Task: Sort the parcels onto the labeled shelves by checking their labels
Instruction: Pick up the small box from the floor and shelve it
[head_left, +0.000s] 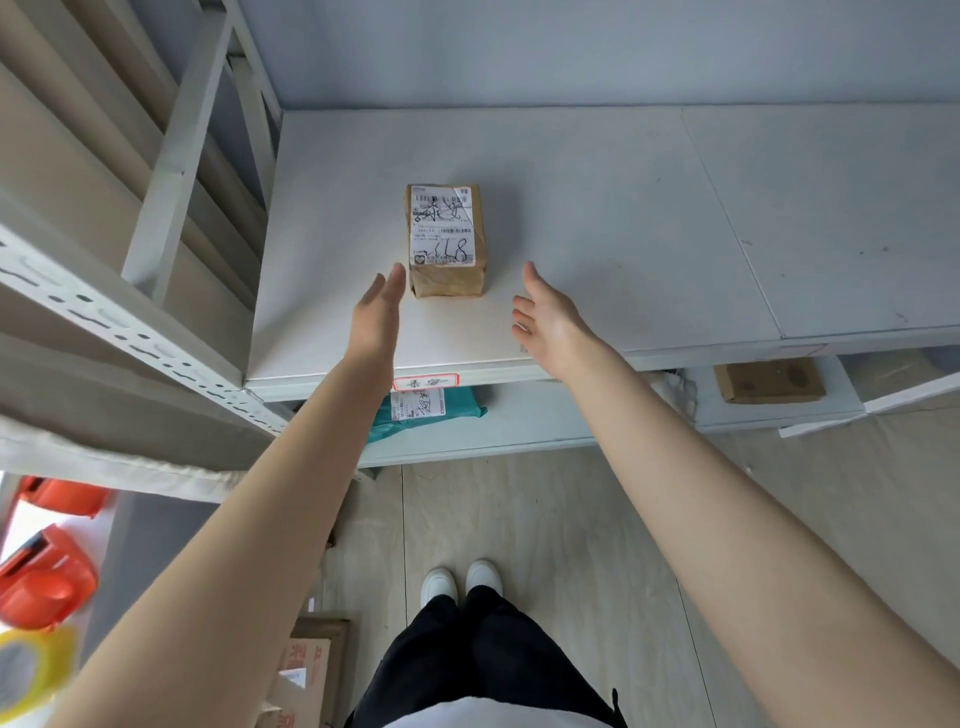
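Brown parcel (447, 240) on shelf (597, 218), between left hand (378, 306) and right hand (549, 317); both grips apart, untouching.

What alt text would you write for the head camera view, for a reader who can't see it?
A small brown paper-wrapped parcel with a white shipping label lies on a white shelf board, with an open left hand and open right hand apart from it on either side. On the shelf below lie a teal plastic mailer and a brown cardboard box.

Orange tape dispensers (49, 584) beside yellow tape roll (31, 673).
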